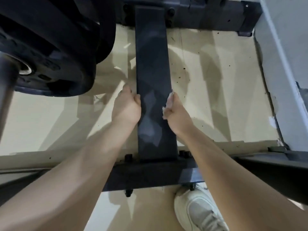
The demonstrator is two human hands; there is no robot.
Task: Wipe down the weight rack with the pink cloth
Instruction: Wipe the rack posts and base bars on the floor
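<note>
The weight rack's dark flat base beam [153, 67] runs away from me between two cross members, low over the floor. My left hand [127, 105] grips the beam's left edge, fingers curled under it. My right hand [175, 110] is at the beam's right edge, fingers curled round a pale pink cloth [168, 101], of which only a small crumpled bit shows against the beam's side. The beam's top shows smeared, lighter patches near my hands.
Black weight plates [55, 47] on a bar hang at the upper left, close to the beam. A white wall [283, 47] rises at the right. The near cross member [150, 175] with bolts lies below my arms. My white shoe [198, 212] stands on the beige floor.
</note>
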